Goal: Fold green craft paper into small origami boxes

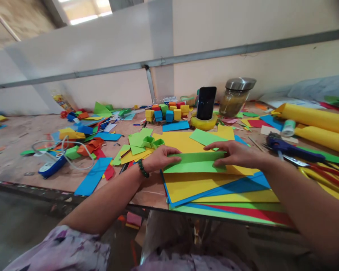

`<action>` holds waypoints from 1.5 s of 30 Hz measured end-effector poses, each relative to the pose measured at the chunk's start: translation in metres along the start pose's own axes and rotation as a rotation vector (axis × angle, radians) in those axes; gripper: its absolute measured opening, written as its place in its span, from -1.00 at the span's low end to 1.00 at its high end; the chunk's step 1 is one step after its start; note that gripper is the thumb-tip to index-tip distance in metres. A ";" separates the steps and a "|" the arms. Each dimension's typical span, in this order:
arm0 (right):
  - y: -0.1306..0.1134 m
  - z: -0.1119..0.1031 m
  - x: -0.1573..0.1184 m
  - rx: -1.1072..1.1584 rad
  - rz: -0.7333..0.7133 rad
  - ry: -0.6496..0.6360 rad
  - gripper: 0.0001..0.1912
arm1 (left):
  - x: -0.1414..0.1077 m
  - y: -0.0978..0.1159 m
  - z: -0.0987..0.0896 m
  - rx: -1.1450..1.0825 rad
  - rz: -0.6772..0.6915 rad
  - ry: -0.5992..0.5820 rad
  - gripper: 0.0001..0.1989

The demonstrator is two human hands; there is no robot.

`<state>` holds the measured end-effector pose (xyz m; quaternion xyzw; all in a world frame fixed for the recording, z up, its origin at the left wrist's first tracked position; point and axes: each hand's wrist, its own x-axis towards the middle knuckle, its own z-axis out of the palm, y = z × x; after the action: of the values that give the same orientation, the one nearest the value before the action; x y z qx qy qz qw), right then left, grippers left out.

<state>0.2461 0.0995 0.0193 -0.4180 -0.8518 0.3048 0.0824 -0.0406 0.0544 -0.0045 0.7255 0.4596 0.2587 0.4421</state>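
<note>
A creased green paper strip [196,162] lies over yellow sheets [192,186] near the table's front edge. My left hand [164,158] grips the strip's left end, thumb on top. At its right end, my right hand [228,153] has thumb and fingers closed on the paper. Blue, red and green sheets show beneath the yellow ones. Two small open green paper boxes [153,142] stand just behind my left hand. Another flat green piece [206,137] lies behind the strip.
Small coloured cubes [169,113], a phone [206,102] on a yellow stand and a glass jar [234,98] stand at the back. Right: a glue gun [290,148], scissors [296,162], yellow rolls [319,118]. Left: a blue-and-white power strip [52,165] and paper scraps.
</note>
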 end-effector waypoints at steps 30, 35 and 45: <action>-0.006 -0.002 0.000 0.732 -0.014 0.505 -0.57 | -0.002 0.000 0.021 0.143 0.198 0.448 -0.88; -0.002 -0.004 -0.002 0.481 0.020 0.330 -0.52 | -0.001 0.001 0.018 0.100 0.175 0.384 -0.82; -0.001 -0.010 -0.015 -0.303 0.012 0.434 -0.58 | 0.005 -0.005 0.018 0.344 0.036 0.189 -0.77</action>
<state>0.2585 0.0921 0.0295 -0.4859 -0.8478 0.0778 0.1978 -0.0266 0.0529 -0.0172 0.7709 0.5236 0.2512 0.2618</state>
